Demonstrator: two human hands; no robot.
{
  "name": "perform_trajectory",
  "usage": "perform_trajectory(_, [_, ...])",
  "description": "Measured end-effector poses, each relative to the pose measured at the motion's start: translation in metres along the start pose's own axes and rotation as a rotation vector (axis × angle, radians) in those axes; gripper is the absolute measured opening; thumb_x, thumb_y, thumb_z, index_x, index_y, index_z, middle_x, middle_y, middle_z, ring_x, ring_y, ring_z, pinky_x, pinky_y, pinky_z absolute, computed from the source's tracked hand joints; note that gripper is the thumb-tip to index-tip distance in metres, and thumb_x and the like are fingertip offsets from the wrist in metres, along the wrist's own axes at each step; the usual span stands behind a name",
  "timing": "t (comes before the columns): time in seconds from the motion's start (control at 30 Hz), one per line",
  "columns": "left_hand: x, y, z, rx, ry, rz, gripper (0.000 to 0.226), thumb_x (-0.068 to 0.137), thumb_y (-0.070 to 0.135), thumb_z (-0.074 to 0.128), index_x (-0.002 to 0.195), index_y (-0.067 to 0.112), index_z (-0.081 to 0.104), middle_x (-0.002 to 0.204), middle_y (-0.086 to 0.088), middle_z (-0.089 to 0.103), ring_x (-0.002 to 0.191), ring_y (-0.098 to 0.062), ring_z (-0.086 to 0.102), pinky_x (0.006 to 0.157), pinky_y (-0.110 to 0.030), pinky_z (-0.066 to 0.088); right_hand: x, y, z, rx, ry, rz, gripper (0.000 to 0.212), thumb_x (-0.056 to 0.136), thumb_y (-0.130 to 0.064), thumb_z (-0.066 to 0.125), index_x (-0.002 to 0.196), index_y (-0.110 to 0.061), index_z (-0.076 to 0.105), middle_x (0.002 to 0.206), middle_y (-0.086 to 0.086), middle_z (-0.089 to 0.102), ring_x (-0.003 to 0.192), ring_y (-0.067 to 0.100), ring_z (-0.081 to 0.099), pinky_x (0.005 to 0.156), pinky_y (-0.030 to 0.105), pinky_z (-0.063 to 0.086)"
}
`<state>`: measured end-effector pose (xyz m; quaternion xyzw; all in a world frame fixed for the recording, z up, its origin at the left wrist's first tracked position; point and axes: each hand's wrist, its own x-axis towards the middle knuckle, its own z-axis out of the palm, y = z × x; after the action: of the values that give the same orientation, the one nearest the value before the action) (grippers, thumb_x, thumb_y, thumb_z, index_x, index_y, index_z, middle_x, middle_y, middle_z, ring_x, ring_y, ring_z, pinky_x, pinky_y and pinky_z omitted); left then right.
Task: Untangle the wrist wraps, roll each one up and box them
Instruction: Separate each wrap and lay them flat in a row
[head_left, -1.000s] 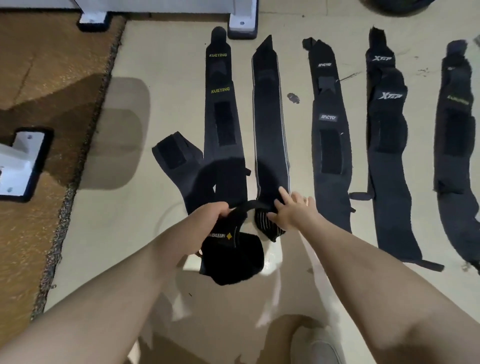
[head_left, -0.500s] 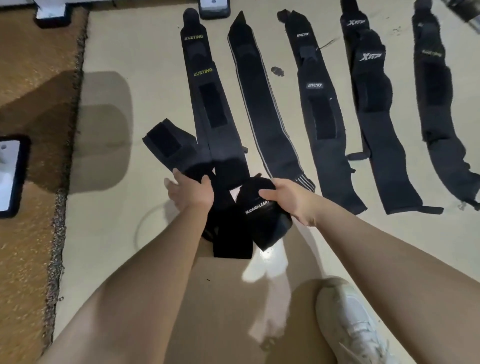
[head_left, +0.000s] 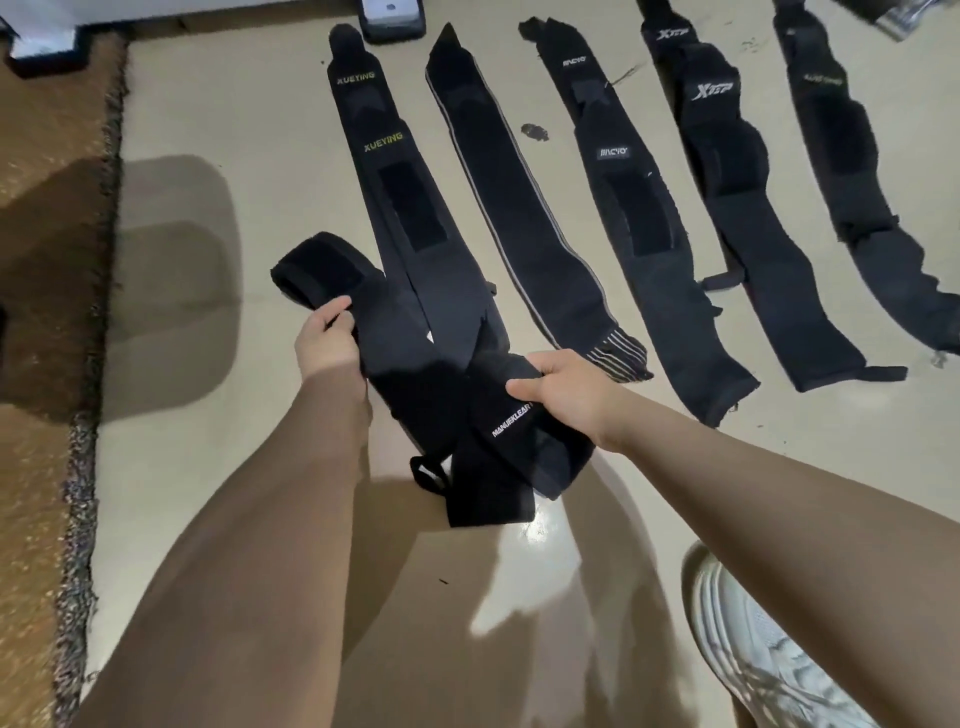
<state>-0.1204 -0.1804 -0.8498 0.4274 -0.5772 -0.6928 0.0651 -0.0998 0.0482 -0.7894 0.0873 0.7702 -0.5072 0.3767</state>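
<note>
Since half a second ago, both hands spread: left hand (head_left: 327, 348) grips the black wrap (head_left: 415, 374) beyond its fingers, right hand (head_left: 563, 392) clutches its "MANUEKLEAR" end (head_left: 511, 441).

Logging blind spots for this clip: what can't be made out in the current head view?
- Box: none in view; cannot tell where it is.
- MANUEKLEAR wrap: the right hand covers its upper fold; whether it and the wrap gripped by the left hand are one piece cannot be told.
- Rightmost wrap: lower end cut off by the right edge; logo blurred.
- XUEYING wrap: lower end hidden under the held wraps.
</note>
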Motion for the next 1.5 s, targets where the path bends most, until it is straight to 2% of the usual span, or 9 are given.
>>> perform_trajectory(0.17, [-0.017, 0.049, -0.028, -0.181, 0.11, 0.151, 0.009, 0.09, 0.016, 0.061, 0.087, 0.023, 0.066, 0.092, 0.002, 0.067, 0.08, -0.011, 0.063, 0.079, -0.028, 0.053, -0.012, -0.01, -0.008, 0.059, 0.008, -0.002, 0.012, 0.091, -0.01, 0.057, 0.082, -0.004, 0.063, 0.079, 0.006, 0.066, 0.072, 0.02, 0.062, 0.071, 0.029, 0.049])
perform_trajectory(0.37, [-0.062, 0.06, -0.054, -0.247, 0.053, 0.045, 0.043, 0.092, -0.001, 0.049, 0.124, 0.027, 0.047, 0.078, 0.0, 0.052, 0.036, -0.005, 0.03, 0.041, -0.018, 0.028, -0.028, -0.023, 0.002, 0.114, 0.037, 0.039, 0.013, 0.088, -0.008, 0.058, 0.076, -0.01, 0.059, 0.077, 0.009, 0.066, 0.072, 0.025, 0.061, 0.071, 0.031, 0.047])
perform_trajectory(0.6, [-0.081, 0.064, -0.071, 0.321, -0.033, 0.185, 0.024, 0.092, 0.014, 0.054, 0.114, 0.022, 0.056, 0.079, -0.003, 0.058, 0.066, -0.013, 0.056, 0.054, -0.013, 0.047, -0.026, -0.028, 0.042, -0.423, 0.176, -0.223, 0.016, 0.079, -0.014, 0.054, 0.079, 0.001, 0.058, 0.099, 0.005, 0.057, 0.094, 0.025, 0.052, 0.084, 0.039, 0.042])
perform_trajectory(0.73, [-0.068, 0.057, -0.086, 0.564, 0.001, 0.295, 0.024, 0.093, 0.028, 0.055, 0.115, 0.019, 0.061, 0.109, -0.001, 0.064, 0.107, -0.025, 0.059, 0.092, -0.031, 0.046, -0.009, -0.042, 0.064, -0.464, 0.276, -0.365, 0.026, 0.077, -0.025, 0.04, 0.085, -0.012, 0.062, 0.103, 0.002, 0.063, 0.101, 0.026, 0.052, 0.087, 0.038, 0.044])
perform_trajectory(0.83, [-0.061, 0.052, -0.084, 0.658, -0.016, 0.345, 0.017, 0.094, 0.031, 0.052, 0.104, 0.024, 0.064, 0.099, 0.001, 0.063, 0.104, -0.028, 0.057, 0.088, -0.034, 0.043, 0.013, -0.047, 0.07, -0.537, 0.24, -0.399, 0.025, 0.081, -0.019, 0.04, 0.088, -0.007, 0.06, 0.102, 0.005, 0.065, 0.104, 0.028, 0.053, 0.089, 0.038, 0.042])
perform_trajectory(0.97, [-0.06, 0.043, -0.068, 0.74, -0.044, 0.424, 0.013, 0.093, 0.025, 0.053, 0.099, 0.031, 0.063, 0.095, -0.001, 0.05, 0.104, -0.032, 0.052, 0.098, -0.039, 0.042, 0.049, -0.047, 0.076, -0.935, -0.006, -0.422, 0.036, 0.094, -0.023, 0.036, 0.117, -0.016, 0.062, 0.151, -0.002, 0.036, 0.142, 0.022, 0.022, 0.115, 0.039, 0.017])
perform_trajectory(1.1, [-0.064, 0.045, -0.06, 0.79, 0.01, 0.705, 0.027, 0.095, 0.012, 0.044, 0.109, 0.023, 0.064, 0.096, -0.005, 0.042, 0.098, -0.041, 0.053, 0.104, -0.052, 0.038, 0.072, -0.046, 0.086, -1.116, -0.06, -0.307, 0.024, 0.094, -0.015, 0.034, 0.084, -0.014, 0.055, 0.108, -0.001, 0.05, 0.122, 0.024, 0.043, 0.097, 0.035, 0.028])
perform_trajectory(1.3, [-0.063, 0.097, -0.072, 0.893, 0.072, 0.994, 0.035, 0.092, -0.004, 0.039, 0.112, 0.01, 0.064, 0.088, -0.002, 0.046, 0.112, -0.038, 0.046, 0.097, -0.033, 0.035, 0.084, -0.033, 0.083, -1.362, -0.124, -0.256, 0.038, 0.099, -0.019, 0.03, 0.128, -0.015, 0.055, 0.148, 0.0, 0.029, 0.138, 0.023, 0.026, 0.109, 0.041, 0.023])
perform_trajectory(1.5, [-0.088, 0.115, -0.073, 1.138, -0.186, 1.176, 0.047, 0.073, -0.016, 0.047, 0.11, 0.007, 0.065, 0.077, -0.021, 0.063, 0.092, -0.037, 0.052, 0.078, -0.048, 0.053, 0.077, -0.037, 0.089, -1.18, -0.025, -0.133, 0.046, 0.09, -0.012, 0.037, 0.134, -0.01, 0.048, 0.146, 0.007, 0.033, 0.14, 0.023, 0.022, 0.11, 0.036, 0.022])
